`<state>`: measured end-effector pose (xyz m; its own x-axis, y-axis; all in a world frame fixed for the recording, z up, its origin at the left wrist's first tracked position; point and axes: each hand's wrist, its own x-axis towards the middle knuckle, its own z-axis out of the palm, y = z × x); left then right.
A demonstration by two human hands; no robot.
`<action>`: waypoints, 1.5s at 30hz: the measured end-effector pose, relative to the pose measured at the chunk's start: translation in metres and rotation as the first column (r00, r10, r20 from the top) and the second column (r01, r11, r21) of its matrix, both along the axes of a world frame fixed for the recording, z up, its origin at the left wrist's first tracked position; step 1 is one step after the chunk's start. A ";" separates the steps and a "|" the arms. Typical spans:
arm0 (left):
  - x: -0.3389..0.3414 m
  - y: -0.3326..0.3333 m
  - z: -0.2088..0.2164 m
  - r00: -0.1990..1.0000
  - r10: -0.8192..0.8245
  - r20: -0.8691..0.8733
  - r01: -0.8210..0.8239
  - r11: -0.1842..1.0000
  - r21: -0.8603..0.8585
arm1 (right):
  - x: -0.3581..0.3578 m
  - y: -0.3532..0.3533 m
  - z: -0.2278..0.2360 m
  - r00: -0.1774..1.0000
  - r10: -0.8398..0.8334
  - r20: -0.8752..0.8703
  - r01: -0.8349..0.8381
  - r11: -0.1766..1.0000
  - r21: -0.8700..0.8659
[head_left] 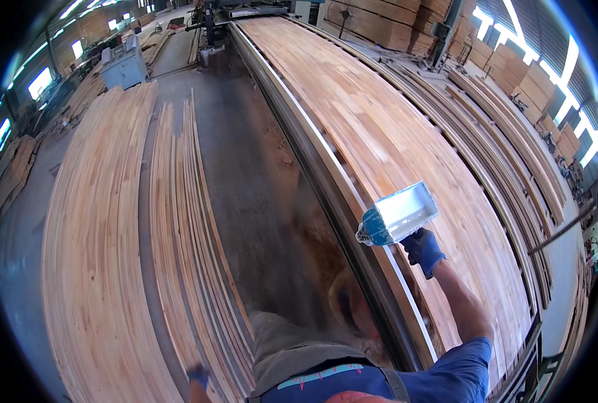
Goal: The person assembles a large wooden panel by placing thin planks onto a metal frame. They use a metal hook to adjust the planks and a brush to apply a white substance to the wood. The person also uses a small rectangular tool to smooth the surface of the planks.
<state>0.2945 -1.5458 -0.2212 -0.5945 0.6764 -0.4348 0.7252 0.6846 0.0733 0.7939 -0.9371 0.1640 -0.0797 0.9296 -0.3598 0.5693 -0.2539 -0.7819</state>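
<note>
My right hand point(424, 251), in a dark blue glove, is closed round the side of an open box-shaped container point(407, 211). The container is white inside, with a blue, white-crusted end, and a whitish wet layer shows in it. It hangs tilted above the near edge of a long wooden panel point(379, 127) made of many joined strips, which lies on a machine bed. At the lower left, my left hand point(198, 375), also in a blue glove, hangs low by the thin wooden strips point(178, 201). Motion blur hides its fingers.
A metal rail point(305, 134) runs along the panel's near side. Another wide wooden panel point(104, 235) lies to the left. Long boards point(493, 148) are stacked beyond the bed, with timber piles point(373, 27) behind. A grey cabinet point(125, 66) stands at the far left.
</note>
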 end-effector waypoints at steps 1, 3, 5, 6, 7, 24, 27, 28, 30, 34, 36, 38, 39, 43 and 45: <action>-0.014 -0.021 0.012 0.789 -0.554 0.266 0.615 0.699 -0.366 | -0.030 0.037 -0.005 1.000 0.015 0.004 -0.015 0.999 0.029; -0.024 -0.029 0.027 0.731 0.376 0.570 -0.096 0.883 -0.459 | -0.078 0.092 -0.014 0.999 -0.016 0.031 0.015 0.999 0.032; -0.061 0.021 0.027 0.288 0.749 0.597 -0.615 0.622 -0.485 | -0.137 0.155 -0.010 0.998 -0.044 0.037 0.043 0.998 0.042; -0.088 0.054 0.027 0.208 0.743 0.636 -0.689 0.573 -0.444 | -0.158 0.185 -0.016 0.995 -0.037 0.092 0.030 0.996 0.079; -0.125 0.105 0.017 0.195 0.691 0.696 -0.730 0.576 -0.368 | -0.178 0.217 -0.018 0.995 -0.039 0.090 0.032 0.996 0.077; -0.568 0.783 -0.029 0.354 0.224 0.908 -0.569 0.822 0.020 | -0.629 0.760 -0.033 0.999 0.000 -0.041 0.002 0.998 0.058; -0.551 0.785 -0.033 -0.434 0.538 0.723 -0.756 0.219 -0.617 | -0.714 0.858 -0.031 1.000 -0.020 -0.020 0.021 0.997 0.070; -0.562 0.808 -0.032 -0.425 0.591 0.685 -0.771 0.160 -0.616 | -0.744 0.895 -0.032 0.999 -0.009 -0.038 0.012 0.997 0.080; -0.611 0.868 -0.035 -0.451 0.588 0.671 -0.787 0.092 -0.610 | -0.804 0.963 -0.039 0.997 0.006 -0.077 0.000 0.997 0.080; -0.778 1.013 -0.045 -0.379 0.464 0.801 -0.875 0.102 -0.473 | -0.909 1.093 -0.045 0.998 -0.016 -0.057 0.023 0.993 0.117; -0.887 1.110 -0.036 -0.202 0.367 0.908 -0.950 0.152 -0.273 | -0.970 1.161 -0.046 0.994 -0.017 -0.105 0.026 0.996 0.087; -1.000 1.239 -0.015 0.106 0.400 0.910 -0.942 0.335 -0.038 | -1.035 1.224 -0.042 0.996 0.034 -0.079 -0.025 0.992 0.121; -1.038 1.306 0.002 0.267 0.250 0.931 -0.915 0.368 0.164 | -1.060 1.253 -0.041 0.998 0.045 -0.048 -0.038 0.990 0.137; -1.152 1.550 0.086 0.462 -0.106 0.881 -0.758 0.468 0.454 | -1.152 1.373 -0.055 1.000 0.026 0.007 -0.027 0.980 0.196; -1.191 1.634 0.095 0.383 -0.116 0.916 -0.836 0.379 0.397 | -1.208 1.449 -0.049 0.999 0.033 0.005 -0.034 0.976 0.217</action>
